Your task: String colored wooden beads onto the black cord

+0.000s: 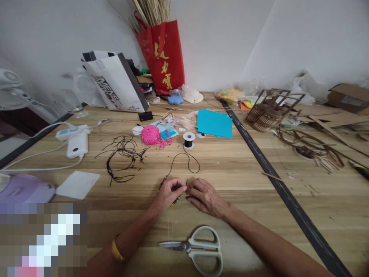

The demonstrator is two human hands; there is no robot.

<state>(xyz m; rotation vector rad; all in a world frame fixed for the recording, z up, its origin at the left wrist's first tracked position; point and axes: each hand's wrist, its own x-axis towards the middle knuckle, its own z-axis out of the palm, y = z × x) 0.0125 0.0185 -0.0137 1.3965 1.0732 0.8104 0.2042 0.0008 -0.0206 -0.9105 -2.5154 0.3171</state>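
Observation:
A string of small coloured beads (174, 201) shows below and beside my left hand (170, 194), whose thumb and forefinger are pinched together on it. My right hand (206, 197) lies close on the right, fingers curled together, with a few beads and a thin dark cord end at its fingertips. Black cord (184, 154) loops from the left side of the beads back to a white-flanged spool (188, 141). Much of the beadwork is hidden behind my fingers. Nearer to me, scissors (196, 246) with pale green handles lie on the table, blades pointing left.
Cut black cords (119, 159) lie left of the spool, near a pink yarn ball (150, 134). Blue sheets (215, 123) are behind. A power bank (77, 142) with cables sits left; small woven baskets (263, 113) stand right. A dark strip (271, 177) crosses the wooden table.

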